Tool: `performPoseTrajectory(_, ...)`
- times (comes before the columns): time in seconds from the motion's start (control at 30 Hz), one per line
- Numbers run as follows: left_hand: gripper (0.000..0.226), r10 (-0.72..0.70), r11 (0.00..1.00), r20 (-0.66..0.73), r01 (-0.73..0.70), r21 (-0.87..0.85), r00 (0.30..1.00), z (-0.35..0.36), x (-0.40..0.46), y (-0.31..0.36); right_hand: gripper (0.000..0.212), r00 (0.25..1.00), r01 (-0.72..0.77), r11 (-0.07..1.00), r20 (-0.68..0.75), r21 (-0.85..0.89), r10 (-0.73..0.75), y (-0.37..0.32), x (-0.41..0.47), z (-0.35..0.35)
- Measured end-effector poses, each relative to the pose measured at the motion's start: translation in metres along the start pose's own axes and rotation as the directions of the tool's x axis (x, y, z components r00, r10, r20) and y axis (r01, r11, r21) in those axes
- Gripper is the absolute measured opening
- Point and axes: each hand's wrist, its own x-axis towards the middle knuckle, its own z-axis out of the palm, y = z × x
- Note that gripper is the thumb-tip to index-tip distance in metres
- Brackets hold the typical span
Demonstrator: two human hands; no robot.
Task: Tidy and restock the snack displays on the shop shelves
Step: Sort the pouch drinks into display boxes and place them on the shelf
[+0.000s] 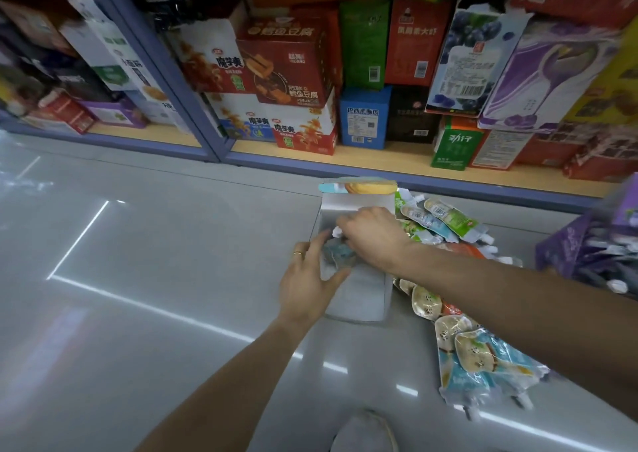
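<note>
White open-topped cardboard display box (359, 289) on the grey floor (155, 244). Left hand (307, 282) steadies its wall; right hand (371, 236) pinches a soft blue-and-white spouted foil pouch (336, 249) inside. Pouches likely light, slippery: grasp near the spout.

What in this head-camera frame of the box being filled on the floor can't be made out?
- Inside of the white display box: covered by both hands; count of pouches unreadable.
- Blue pouch: motion-blurred, half hidden by the right hand and left hand; which hand grips it is unclear.
- Purple box: cut off by the right edge.
- Pouch pile: middle hidden behind the right forearm.
- Print on far-left shelf boxes: blurred.
</note>
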Motion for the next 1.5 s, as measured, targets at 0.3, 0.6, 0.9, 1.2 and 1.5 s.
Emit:
performPoseTrajectory(0.3,0.037,0.020,0.972,-0.125,0.010,0.235,0.992,0.012,0.021,0.003,0.015,0.898,-0.023,0.960,-0.416,0.278,0.142,0.019,-0.059,0.012)
performPoseTrajectory(0.6,0.035,0.081,0.981,-0.178,-0.048,0.186,0.981,0.022,0.008,-0.005,0.034,0.784,-0.617,0.745,0.122,0.252,0.608,0.118,-0.089,0.060)
performPoseTrajectory(0.9,0.054,0.061,0.997,-0.188,-0.051,0.057,0.980,0.013,-0.005,-0.002,0.004,0.786,-0.618,0.776,0.097,0.124,0.611,0.124,-0.061,0.074)
performPoseTrajectory(1.2,0.036,0.196,0.975,-0.362,-0.220,-0.027,0.911,-0.003,-0.026,0.003,0.012,0.867,-0.340,0.892,-0.268,0.297,0.419,0.113,-0.096,-0.007)
performPoseTrajectory(1.5,0.055,0.346,0.902,-0.191,-0.381,-0.202,0.919,0.001,-0.038,0.044,0.021,0.997,0.075,0.954,-0.005,0.291,-0.077,0.031,-0.089,-0.061)
